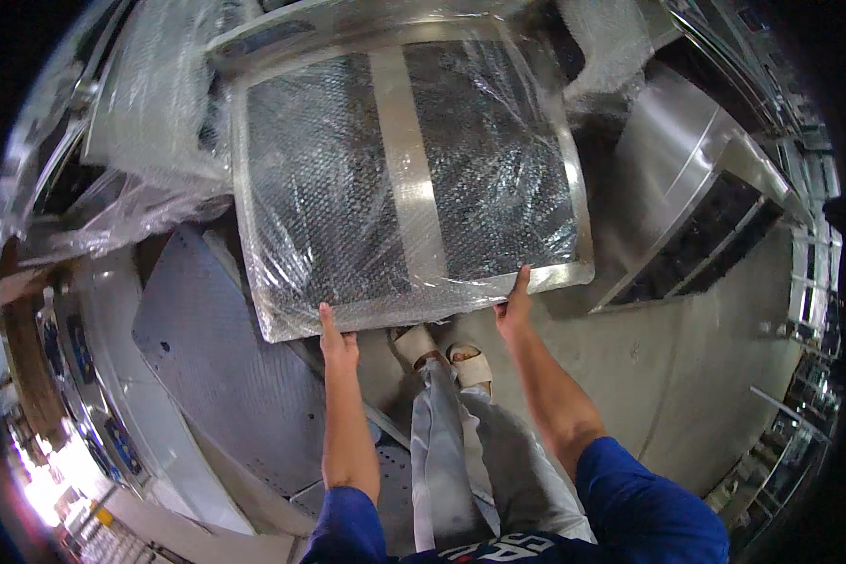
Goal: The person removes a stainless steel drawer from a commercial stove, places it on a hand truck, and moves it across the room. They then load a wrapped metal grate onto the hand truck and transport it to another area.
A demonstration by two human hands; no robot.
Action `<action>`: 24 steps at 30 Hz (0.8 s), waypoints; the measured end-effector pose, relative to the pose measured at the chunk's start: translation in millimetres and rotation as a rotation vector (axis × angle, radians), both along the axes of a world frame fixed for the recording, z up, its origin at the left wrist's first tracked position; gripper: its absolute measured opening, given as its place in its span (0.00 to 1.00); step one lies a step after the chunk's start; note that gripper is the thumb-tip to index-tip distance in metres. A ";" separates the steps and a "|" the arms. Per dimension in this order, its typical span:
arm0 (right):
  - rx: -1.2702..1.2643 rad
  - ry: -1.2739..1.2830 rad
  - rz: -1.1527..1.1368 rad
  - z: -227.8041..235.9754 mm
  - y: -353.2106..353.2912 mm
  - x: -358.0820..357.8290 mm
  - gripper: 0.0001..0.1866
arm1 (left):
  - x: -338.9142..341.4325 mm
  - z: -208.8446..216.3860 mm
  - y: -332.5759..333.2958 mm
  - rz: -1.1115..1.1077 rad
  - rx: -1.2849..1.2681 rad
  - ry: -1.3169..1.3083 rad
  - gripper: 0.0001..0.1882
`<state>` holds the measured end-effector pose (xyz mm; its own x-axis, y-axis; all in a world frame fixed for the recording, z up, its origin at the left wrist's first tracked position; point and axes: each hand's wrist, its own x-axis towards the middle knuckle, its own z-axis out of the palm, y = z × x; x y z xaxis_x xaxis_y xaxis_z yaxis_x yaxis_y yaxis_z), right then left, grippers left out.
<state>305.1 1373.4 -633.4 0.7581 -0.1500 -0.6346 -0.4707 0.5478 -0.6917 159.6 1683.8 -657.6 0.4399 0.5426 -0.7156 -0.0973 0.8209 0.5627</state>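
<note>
Both of my hands grip the near edge of a wide metal-framed panel [409, 169]. Clear bubble wrap covers its two dark sections and the pale metal strip between them. My left hand [338, 343] is closed on the near left part of the frame, thumb on top. Farther right along the same edge, my right hand [513, 305] holds on with its thumb laid over the rim. The fingers of both hands are hidden beneath the edge. The panel's far side lies against another wrapped metal piece; what supports it underneath cannot be seen.
To the right stands a brushed steel cabinet [663, 141] with dark openings. A grey perforated sheet [226, 348] lies at the left, beside pale metal units. More plastic-wrapped pieces [155, 89] crowd the far left. My sandalled feet [470, 367] are on the floor just below the panel.
</note>
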 end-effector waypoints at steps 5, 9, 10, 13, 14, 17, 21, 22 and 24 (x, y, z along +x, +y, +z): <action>0.057 0.001 0.029 2.9 13.4 3.8 0.34 | 1.1 -13.9 14.5 0.032 0.031 -0.021 0.43; 0.073 -0.080 0.168 -19.8 -8.8 11.8 0.37 | 10.4 -11.3 16.7 -0.007 0.029 0.004 0.43; 0.051 -0.075 0.217 -20.8 -9.8 17.9 0.37 | 7.2 -8.1 20.9 -0.026 0.029 0.021 0.43; -0.470 0.166 0.255 6.1 -40.5 13.3 0.42 | -1.8 10.3 34.2 -0.054 0.111 0.428 0.44; -0.827 0.267 0.198 18.6 -64.5 24.0 0.43 | 6.5 27.8 36.0 -0.053 0.256 0.716 0.44; -1.674 -0.126 -0.121 32.2 -125.2 70.2 0.46 | -19.3 14.6 107.1 -0.065 1.339 1.238 0.42; -1.663 -0.286 0.387 66.4 -158.0 137.3 0.48 | -11.3 22.5 183.6 -0.519 1.371 0.920 0.45; -1.534 -0.264 0.621 65.6 -165.0 156.4 0.49 | -8.3 15.6 199.9 -0.656 1.260 0.864 0.48; -1.357 -0.180 0.827 64.0 -165.7 174.4 0.52 | -1.3 3.5 218.7 -0.911 1.028 0.742 0.53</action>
